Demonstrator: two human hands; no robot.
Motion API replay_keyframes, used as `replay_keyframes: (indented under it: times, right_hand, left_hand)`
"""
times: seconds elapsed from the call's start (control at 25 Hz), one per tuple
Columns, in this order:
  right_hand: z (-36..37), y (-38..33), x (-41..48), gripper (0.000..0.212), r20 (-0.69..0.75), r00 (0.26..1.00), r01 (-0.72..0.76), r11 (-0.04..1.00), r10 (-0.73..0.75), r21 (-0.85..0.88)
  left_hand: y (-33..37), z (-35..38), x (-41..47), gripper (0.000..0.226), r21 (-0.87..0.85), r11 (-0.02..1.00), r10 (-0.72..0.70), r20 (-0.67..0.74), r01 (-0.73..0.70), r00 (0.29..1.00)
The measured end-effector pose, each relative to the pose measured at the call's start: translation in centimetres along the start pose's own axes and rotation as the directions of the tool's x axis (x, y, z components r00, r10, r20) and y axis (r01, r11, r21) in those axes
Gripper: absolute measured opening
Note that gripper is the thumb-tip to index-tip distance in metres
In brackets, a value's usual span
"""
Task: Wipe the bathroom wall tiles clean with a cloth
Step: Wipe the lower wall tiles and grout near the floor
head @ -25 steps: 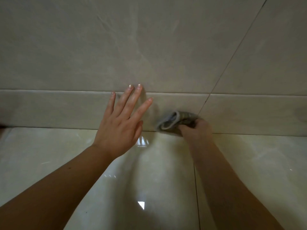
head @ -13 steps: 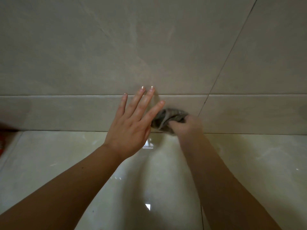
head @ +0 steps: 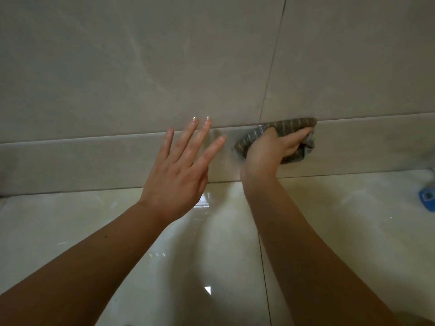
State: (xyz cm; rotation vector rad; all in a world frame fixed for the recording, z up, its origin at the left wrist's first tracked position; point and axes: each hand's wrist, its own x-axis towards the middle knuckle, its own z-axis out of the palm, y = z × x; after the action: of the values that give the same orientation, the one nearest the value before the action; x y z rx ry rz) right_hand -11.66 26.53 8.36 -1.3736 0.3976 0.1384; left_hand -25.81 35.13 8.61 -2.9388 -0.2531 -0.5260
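1. Cloth: striped grey, wadded into a pad and pressed to the low band of the wall, top edge right at the ledge under the big wall tiles. Probably bunched like that for a firm rubbing face and for reach into the ledge, a likely trap for grime.
2. Right hand: clenched on the cloth, fingers curled round the wad. Set behind it, seemingly to lean arm weight into the tile.
3. Left hand: released, holding nothing, fingers straight and fanned, tips up at the ledge, near the cloth. Contact with the wall not certain from this view; most likely a brace for balance so low down.
4. Edges to mind: the ledge along the top of the band, the joint with the floor below, and the vertical grout line ending just above the cloth's left end.
5. Room for moving:
   - Rightward along the band, bare tile well past the cloth, with only a small blue object on the floor at the frame edge, too cropped to identify.
   - Leftward, little room before meeting the left hand; best to lift or slide that hand away first.
   - Upward, wide open wall tile.
6. Judged stage: mid-wipe on the lowest strip, with no clear sign either way about the large tiles above.
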Motion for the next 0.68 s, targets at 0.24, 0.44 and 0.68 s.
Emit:
replay_keyframes:
  times: [0.24, 0.44, 0.68]
  right_hand:
    - [-2.9, 3.3, 2.7, 0.074, -0.006, 0.990, -0.138, 0.981, 0.138, -0.136]
    - [-0.1, -0.1, -3.8, 0.072, 0.273, 0.940, 0.241, 0.965, -0.205, -0.105]
    - [-3.8, 1.4, 4.4, 0.069, 0.011, 0.966, 0.254, 0.941, -0.258, -0.222]
  left_hand:
    - [1.3, 0.1, -0.3, 0.063, -0.002, 0.999, 0.048, 0.014, -0.048, 0.999]
    - [1.6, -0.2, 1.7, 0.073, -0.036, 0.999, -0.017, -0.029, 0.016, 0.999]
    - [2.7, 0.0, 0.9, 0.067, -0.024, 0.999, 0.024, 0.010, -0.024, 1.000]
